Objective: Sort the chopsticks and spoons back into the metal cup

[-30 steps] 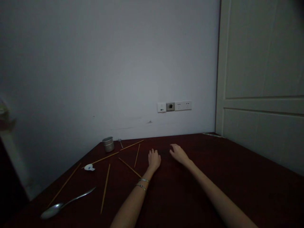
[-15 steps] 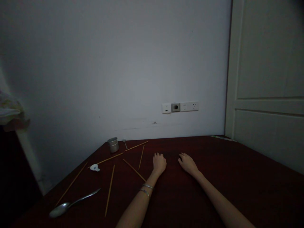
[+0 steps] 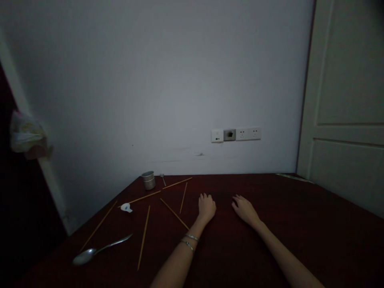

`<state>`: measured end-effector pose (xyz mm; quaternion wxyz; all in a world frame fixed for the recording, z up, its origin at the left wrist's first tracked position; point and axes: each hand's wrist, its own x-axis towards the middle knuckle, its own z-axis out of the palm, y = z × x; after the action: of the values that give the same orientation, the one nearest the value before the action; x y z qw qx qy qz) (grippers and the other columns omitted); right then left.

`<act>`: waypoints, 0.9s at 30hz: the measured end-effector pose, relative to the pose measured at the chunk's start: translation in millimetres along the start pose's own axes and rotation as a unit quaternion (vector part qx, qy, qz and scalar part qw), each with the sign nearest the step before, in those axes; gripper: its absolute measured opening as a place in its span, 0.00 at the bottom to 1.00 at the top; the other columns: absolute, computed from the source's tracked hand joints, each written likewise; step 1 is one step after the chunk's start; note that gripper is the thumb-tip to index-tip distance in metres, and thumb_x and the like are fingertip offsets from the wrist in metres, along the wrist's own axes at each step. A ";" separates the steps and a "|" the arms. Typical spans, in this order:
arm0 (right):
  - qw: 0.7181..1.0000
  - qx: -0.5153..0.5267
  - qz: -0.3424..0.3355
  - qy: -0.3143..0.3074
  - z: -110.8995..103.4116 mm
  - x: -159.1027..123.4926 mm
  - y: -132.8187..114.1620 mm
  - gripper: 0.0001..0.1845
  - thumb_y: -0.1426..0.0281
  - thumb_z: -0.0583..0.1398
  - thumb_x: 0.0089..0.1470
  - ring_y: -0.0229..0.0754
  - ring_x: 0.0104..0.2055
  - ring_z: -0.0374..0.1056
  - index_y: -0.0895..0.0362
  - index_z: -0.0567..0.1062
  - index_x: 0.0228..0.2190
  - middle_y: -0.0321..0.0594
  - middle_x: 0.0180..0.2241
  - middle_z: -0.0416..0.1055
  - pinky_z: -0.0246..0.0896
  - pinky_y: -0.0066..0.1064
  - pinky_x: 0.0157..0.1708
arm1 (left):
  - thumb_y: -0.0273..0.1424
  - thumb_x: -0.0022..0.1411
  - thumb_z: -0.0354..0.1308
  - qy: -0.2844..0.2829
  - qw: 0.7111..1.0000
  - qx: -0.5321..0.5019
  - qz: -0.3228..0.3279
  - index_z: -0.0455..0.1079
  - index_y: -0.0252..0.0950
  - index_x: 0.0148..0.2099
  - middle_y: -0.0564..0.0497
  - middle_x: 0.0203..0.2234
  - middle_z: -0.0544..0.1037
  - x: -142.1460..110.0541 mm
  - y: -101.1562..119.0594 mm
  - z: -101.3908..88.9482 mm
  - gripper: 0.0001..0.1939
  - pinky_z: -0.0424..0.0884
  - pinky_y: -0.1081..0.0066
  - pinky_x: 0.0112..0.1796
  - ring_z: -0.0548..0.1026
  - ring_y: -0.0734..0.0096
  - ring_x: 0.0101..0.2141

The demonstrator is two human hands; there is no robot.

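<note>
My left hand (image 3: 207,208) rests palm down on the dark red table (image 3: 228,256), fingers slightly bent and apart, holding nothing. Two bracelets circle that wrist. To its right, my right hand (image 3: 244,210) also lies on the tabletop, empty, with thumb and fingers apart. Nearest to my left hand are a short thin wooden stick (image 3: 183,198) and a longer slanting stick (image 3: 174,213), whose near end reaches my left forearm. Another stick (image 3: 144,238) lies farther left, beside a large metal spoon (image 3: 85,257).
At the back left stands a metal cup (image 3: 149,181), with a small long-handled metal item (image 3: 163,181) beside it. A small white piece (image 3: 126,207) lies by several more sticks. Behind the table is a wall with sockets (image 3: 248,133); a pale panelled door (image 3: 345,160) stands right.
The whole view has shifted slightly, so everything appears farther right. Both hands keep their place and pose on the table, and the objects have not moved.
</note>
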<state>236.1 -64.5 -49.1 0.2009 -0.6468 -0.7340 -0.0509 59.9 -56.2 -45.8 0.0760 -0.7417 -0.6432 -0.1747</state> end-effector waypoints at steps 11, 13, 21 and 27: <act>1.000 0.008 0.007 0.012 7.6 -0.4 -0.4 0.23 0.68 0.47 0.52 0.51 0.55 0.55 0.66 0.69 0.46 0.55 0.50 0.62 0.50 0.40 0.52 | 0.33 0.59 0.42 -0.031 0.999 0.003 -0.019 0.62 0.30 0.50 0.38 0.52 0.63 -1.7 3.7 -4.4 0.19 0.54 0.61 0.51 0.57 0.56 0.54; 1.000 0.000 0.007 0.014 10.6 -0.4 -0.1 0.23 0.68 0.47 0.52 0.51 0.55 0.55 0.66 0.69 0.46 0.55 0.50 0.62 0.50 0.41 0.52 | 0.32 0.59 0.42 -0.038 0.999 0.002 -0.020 0.61 0.29 0.51 0.38 0.52 0.62 -2.0 4.9 -5.2 0.20 0.54 0.60 0.51 0.56 0.56 0.54; 0.999 -0.027 -0.017 0.031 24.8 0.2 8.2 0.25 0.68 0.45 0.52 0.52 0.54 0.57 0.67 0.68 0.46 0.55 0.50 0.63 0.52 0.44 0.51 | 0.32 0.60 0.40 -0.061 0.998 -0.006 -0.026 0.58 0.28 0.54 0.35 0.54 0.58 -2.8 7.6 -6.2 0.22 0.51 0.56 0.52 0.53 0.52 0.56; 0.998 -0.020 -0.038 0.056 41.7 2.1 19.5 0.25 0.66 0.45 0.51 0.52 0.54 0.56 0.66 0.69 0.45 0.55 0.50 0.63 0.52 0.46 0.50 | 0.31 0.59 0.40 -0.104 0.994 0.000 -0.032 0.57 0.27 0.55 0.33 0.55 0.56 2.2 10.5 -8.1 0.24 0.52 0.53 0.51 0.52 0.49 0.56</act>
<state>245.4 -45.5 -90.1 0.2266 -0.6185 -0.7444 -0.1094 69.1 -58.6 -36.4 0.0025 -0.7348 -0.6710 -0.0988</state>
